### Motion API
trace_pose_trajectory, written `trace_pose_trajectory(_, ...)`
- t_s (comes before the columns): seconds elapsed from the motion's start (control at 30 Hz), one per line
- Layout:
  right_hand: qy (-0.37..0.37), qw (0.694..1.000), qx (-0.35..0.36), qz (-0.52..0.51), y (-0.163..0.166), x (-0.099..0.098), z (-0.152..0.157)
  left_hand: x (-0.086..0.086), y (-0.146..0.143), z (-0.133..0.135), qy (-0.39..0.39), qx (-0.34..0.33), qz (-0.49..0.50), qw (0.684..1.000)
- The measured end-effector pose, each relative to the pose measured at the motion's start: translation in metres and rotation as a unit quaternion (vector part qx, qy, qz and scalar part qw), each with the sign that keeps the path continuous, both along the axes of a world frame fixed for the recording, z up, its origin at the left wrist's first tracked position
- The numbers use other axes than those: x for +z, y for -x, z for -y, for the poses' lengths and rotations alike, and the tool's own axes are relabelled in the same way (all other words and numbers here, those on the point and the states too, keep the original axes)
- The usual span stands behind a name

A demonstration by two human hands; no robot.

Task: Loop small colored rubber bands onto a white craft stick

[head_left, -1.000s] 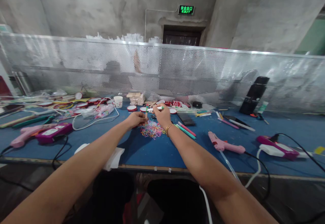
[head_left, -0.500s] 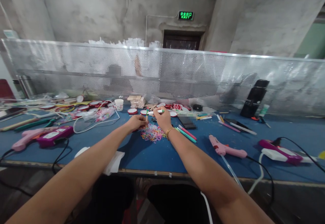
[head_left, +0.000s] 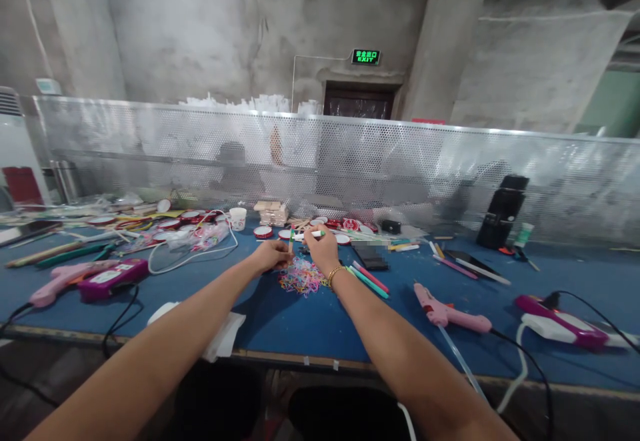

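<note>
The left hand (head_left: 274, 255) pinched an upright wooden stick (head_left: 291, 246) beside the rubber bands (head_left: 301, 279) on the table (head_left: 285, 327); the right hand (head_left: 323, 246) pinched a white marker (head_left: 307, 235), pointed left at the stick.

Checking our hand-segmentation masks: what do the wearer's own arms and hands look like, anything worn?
No sleeves in view: the left forearm and right forearm are bare out to the frame edge. Left hand and right hand are ungloved. A gold-coloured chain-like bracelet circles the right wrist; none shows on the left. Rings: too small to tell.
</note>
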State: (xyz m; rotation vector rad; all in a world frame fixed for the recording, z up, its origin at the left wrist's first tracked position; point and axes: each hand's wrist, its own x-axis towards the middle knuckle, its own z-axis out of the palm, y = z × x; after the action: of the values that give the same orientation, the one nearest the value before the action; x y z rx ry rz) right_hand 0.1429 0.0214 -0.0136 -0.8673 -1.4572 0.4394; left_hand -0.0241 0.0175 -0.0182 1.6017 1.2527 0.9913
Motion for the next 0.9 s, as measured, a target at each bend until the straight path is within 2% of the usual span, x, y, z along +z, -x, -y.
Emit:
trace_pose_trajectory(0.4, 0.017, 1.0, 0.001, 0.003, 0.0004, 0.0036, 0.0027, -0.0018, 0.0035, -0.0042, -0.007, -0.023, -0.012, 1.0)
trace_pose_trajectory(0.9, 0.016, 1.0, 0.002, -0.004, 0.0014, 0.0038, 0.0042, -0.003, 0.0047, -0.0052, -0.015, -0.015, -0.008, 1.0)
